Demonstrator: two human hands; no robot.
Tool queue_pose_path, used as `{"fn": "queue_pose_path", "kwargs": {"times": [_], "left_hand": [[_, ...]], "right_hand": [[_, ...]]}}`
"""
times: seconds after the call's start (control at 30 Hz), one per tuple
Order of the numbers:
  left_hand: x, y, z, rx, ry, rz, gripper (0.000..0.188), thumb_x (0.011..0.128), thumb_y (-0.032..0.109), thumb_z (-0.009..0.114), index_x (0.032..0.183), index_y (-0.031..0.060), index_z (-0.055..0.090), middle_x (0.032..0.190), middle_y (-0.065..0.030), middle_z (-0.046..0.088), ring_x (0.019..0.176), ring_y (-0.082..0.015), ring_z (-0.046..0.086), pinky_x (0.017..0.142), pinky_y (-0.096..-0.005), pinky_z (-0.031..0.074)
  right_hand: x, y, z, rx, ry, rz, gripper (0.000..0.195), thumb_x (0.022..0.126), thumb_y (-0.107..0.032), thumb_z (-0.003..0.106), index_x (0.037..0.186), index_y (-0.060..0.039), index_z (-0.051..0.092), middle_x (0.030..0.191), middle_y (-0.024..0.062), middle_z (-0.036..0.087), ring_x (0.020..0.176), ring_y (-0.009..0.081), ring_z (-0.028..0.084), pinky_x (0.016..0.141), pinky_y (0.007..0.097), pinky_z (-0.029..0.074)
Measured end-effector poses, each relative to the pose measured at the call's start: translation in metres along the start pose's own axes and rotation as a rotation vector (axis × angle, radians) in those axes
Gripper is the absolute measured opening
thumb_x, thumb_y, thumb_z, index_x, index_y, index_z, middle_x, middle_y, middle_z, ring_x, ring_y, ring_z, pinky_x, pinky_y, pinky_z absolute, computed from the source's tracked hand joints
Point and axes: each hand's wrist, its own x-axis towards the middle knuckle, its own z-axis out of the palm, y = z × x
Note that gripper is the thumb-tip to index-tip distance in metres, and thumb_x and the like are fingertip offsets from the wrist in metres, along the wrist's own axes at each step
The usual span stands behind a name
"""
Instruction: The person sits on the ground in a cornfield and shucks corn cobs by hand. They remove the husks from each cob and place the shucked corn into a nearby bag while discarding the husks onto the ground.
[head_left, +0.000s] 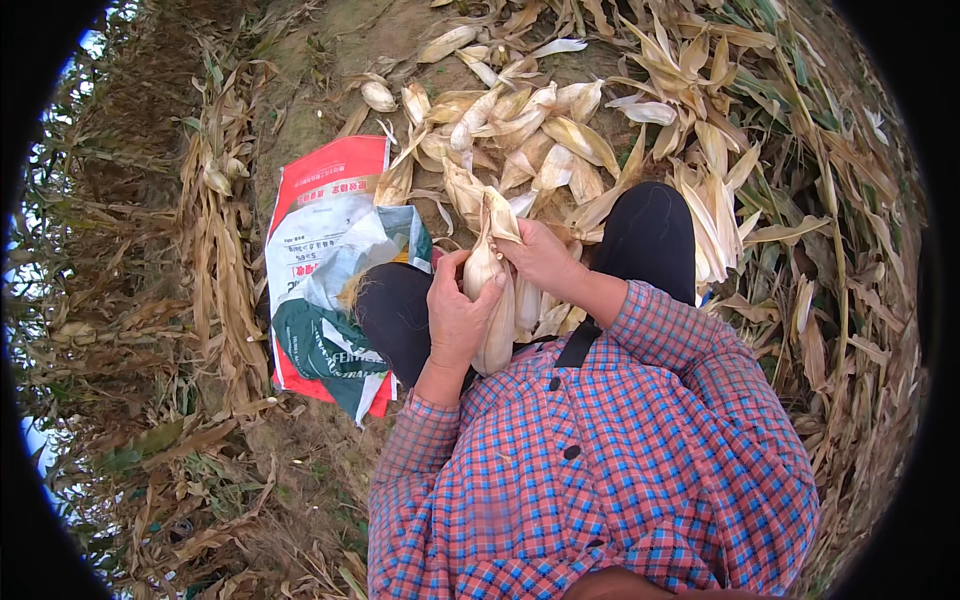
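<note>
An ear of corn (496, 341) in its pale dry husk is held upright in front of my lap, between my knees. My left hand (461, 311) wraps around its side, thumb across the front. At its upper end my right hand (544, 259) grips a loosened husk leaf (501, 214), which stands away from the ear. The kernels of this ear are hidden by the husk. Just beyond my hands lies a pile of husk-covered ears and loose husks (525, 142).
A printed woven fertilizer sack (322, 176) lies by my left knee (394, 311), with something yellow at its mouth (403, 253). Dry corn stalks (817, 180) are heaped along the right. More stalks (225, 300) lie on bare soil (300, 75) at the left.
</note>
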Motion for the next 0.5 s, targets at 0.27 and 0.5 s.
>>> {"fn": "queue_pose_path", "kwargs": {"times": [0.27, 0.5], "left_hand": [[0.0, 0.012, -0.006, 0.127, 0.076, 0.08, 0.036, 0.078, 0.013, 0.071, 0.109, -0.0013, 0.058, 0.093, -0.0161, 0.063, 0.085, -0.0281, 0.063, 0.078, -0.0339, 0.05], [0.0, 0.023, -0.005, 0.074, 0.008, 0.032, 0.028, 0.086, 0.013, 0.06, 0.108, -0.0033, 0.058, 0.093, -0.0174, 0.063, 0.087, -0.0307, 0.063, 0.078, -0.0346, 0.048]], "right_hand": [[-0.011, -0.024, 0.004, -0.369, 0.073, -0.368, 0.016, 0.085, -0.013, 0.061, 0.084, 0.0028, 0.058, 0.067, 0.0116, 0.06, 0.058, 0.0197, 0.062, 0.054, 0.033, 0.048], [-0.018, -0.046, 0.008, -0.233, -0.064, -0.22, 0.013, 0.082, -0.008, 0.061, 0.083, 0.0038, 0.057, 0.066, 0.0132, 0.059, 0.056, 0.0213, 0.064, 0.053, 0.0341, 0.049]]}}
